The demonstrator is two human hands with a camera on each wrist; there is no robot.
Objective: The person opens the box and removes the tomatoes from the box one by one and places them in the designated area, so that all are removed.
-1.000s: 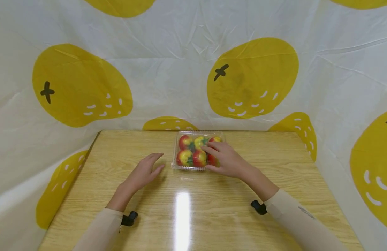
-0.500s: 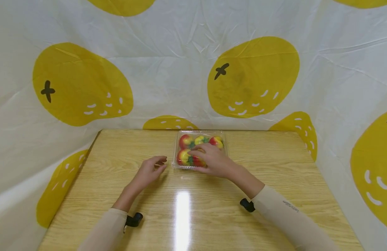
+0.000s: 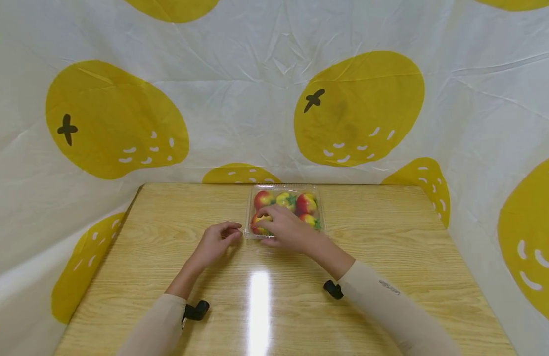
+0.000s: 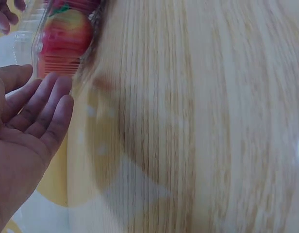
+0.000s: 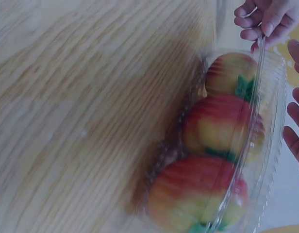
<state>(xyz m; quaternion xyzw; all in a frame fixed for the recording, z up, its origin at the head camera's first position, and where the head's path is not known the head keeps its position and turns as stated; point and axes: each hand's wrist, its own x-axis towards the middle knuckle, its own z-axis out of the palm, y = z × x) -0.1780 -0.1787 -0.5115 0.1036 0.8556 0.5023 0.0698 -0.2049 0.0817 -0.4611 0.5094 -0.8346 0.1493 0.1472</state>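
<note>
While the clear plastic clamshell box [image 3: 284, 211] of red-and-yellow toy fruit [image 3: 306, 202] sits at the far middle of the wooden surface [image 3: 390, 257], just below the hanging cloth [image 3: 239, 99] with its yellow fruit print, both hands work at its near-left corner; the step in hand looks like prising the lid at that corner, and it would go best, I judge, with the right hand [image 3: 285, 231] steadying the box from above so that it does not slide on the glossy wood, while the left hand [image 3: 216, 242] pulls gently at the thin lip rather than jerking, since the shell is light and the fruit inside could roll; the right hand lies over the near-left part of the lid, at the centre of the head view, fingers bent down onto the plastic and thumb at the near edge, though whether it truly pinches the rim I cannot tell; the left hand, just left of the box, has its fingers curled in toward the corner; in the upper right of the right wrist view its fingertips [image 5: 260, 20] appear to nip the lid's edge [image 5: 260, 58]; both forearms, in beige sleeves [image 3: 390, 306], reach forward from the bottom of the frame, the right one slanting in from the lower right, wrists low near the surface
</note>
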